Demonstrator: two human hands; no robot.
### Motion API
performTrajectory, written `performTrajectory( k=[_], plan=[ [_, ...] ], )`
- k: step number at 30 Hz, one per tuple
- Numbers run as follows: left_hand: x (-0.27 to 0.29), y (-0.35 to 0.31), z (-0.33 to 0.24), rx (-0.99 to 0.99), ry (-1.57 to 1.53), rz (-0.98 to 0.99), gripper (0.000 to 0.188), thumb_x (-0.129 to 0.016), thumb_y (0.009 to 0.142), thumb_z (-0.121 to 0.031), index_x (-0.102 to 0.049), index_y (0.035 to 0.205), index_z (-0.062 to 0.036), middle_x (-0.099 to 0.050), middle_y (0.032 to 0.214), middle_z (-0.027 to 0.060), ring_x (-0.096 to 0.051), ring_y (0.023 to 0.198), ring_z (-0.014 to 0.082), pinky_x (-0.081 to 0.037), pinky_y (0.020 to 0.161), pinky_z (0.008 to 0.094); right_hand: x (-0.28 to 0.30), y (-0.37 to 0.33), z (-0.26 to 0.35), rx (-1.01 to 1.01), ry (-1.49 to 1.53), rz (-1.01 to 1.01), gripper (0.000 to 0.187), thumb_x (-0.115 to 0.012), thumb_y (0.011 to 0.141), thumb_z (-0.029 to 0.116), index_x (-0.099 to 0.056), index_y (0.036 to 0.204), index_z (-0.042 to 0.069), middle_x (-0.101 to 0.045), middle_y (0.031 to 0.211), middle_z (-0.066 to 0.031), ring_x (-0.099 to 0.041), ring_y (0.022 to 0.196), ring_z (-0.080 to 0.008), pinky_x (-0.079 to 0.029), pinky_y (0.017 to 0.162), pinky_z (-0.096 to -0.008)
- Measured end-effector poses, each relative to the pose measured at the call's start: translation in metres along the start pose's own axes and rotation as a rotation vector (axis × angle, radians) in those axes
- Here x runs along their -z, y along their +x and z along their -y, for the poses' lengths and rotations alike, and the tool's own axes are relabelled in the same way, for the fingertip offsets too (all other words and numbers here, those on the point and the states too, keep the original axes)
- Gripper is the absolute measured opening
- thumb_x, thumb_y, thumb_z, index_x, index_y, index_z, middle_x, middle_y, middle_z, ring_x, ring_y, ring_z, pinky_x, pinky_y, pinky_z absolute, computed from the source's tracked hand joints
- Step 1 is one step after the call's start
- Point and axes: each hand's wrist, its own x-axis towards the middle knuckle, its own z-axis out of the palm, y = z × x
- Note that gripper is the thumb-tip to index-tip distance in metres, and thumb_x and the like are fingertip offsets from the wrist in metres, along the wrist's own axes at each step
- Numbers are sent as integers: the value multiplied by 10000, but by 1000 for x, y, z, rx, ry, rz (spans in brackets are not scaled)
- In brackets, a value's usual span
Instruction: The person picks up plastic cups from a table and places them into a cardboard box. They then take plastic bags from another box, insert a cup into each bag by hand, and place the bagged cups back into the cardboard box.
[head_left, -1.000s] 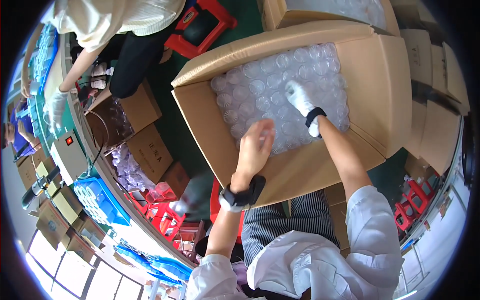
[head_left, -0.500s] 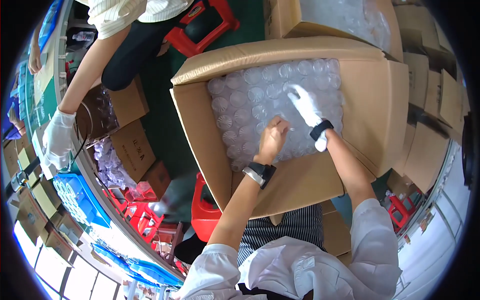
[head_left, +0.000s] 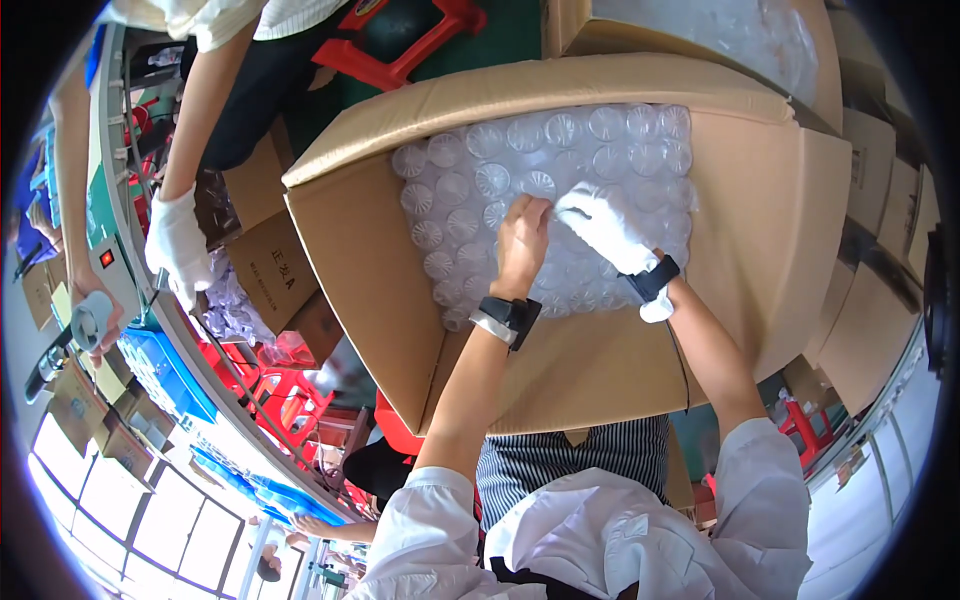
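A large open cardboard box point(head_left: 745, 215) stands in front of me, holding rows of clear round plastic containers point(head_left: 491, 180) with ribbed ends. My left hand point(head_left: 523, 243) is bare, with a dark band at the wrist. Its fingers are pinched together just above the containers. Beside it, my right hand point(head_left: 605, 228) wears a white glove and a black wristband, its fingertips also drawn together. The two hands' fingertips nearly meet over the middle of the rows. Whatever lies between them is too small or too clear to make out.
Another box point(head_left: 572, 30) with clear plastic wrap adjoins at the back. Red stools point(head_left: 400, 55) stand on the green floor. At left, a co-worker's gloved hand point(head_left: 180, 245) hangs by a bench with blue trays point(head_left: 165, 365); another person's hand point(head_left: 95, 322) grips a round grey piece.
My right hand has come left and closed its fingers near my left hand, which has risen slightly toward the far rows. The view has shifted, and a co-worker's gloved hand moved right.
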Motion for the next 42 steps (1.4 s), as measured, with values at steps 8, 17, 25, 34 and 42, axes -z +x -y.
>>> performTrajectory(
  k=[8, 17, 25, 34, 42],
  plan=[
    [33, -1, -61, -6, -40, 13, 192, -538, 698, 88, -599, 829, -37, -580, 771, 99, -562, 692, 260, -462, 601, 341, -37, 13, -20, 72, 109, -215, 532, -680, 654, 195, -515, 1159, 172, -474, 1213, -76, -502, 1077, -262, -449, 859, -350],
    [58, -2, -81, -37, -360, 267, 188, -549, 728, 70, -611, 877, -26, -594, 809, 109, -574, 721, 229, -468, 609, 303, -7, -27, 33, -354, 1299, 163, 393, -557, 762, 162, -498, 1142, 81, -541, 1003, -22, -527, 827, -156, -439, 716, -313],
    [-48, 28, -7, -255, 109, 198, 187, -600, 689, 29, -623, 863, -35, -581, 902, 101, -561, 856, 303, -474, 703, 367, 73, -58, -54, -308, -937, -409, 117, -513, 834, 50, -553, 942, 70, -544, 793, 10, -512, 677, -101, -440, 635, -266],
    [-73, 21, 12, -214, 107, 205, 199, -639, 659, 10, -591, 848, -32, -546, 859, 92, -535, 801, 260, -462, 671, 365, 13, -54, -57, -381, 564, -416, 124, -535, 851, 137, -613, 878, 45, -602, 774, -34, -578, 706, -121, -464, 590, -285],
    [-44, 30, -19, 209, -317, 219, 180, -585, 684, 43, -598, 844, -39, -548, 888, 114, -530, 853, 292, -457, 675, 384, -1, -29, -69, -591, -68, -61, 172, -537, 841, 226, -584, 849, 60, -621, 809, -120, -616, 756, -277, -473, 655, -355]
  ],
)
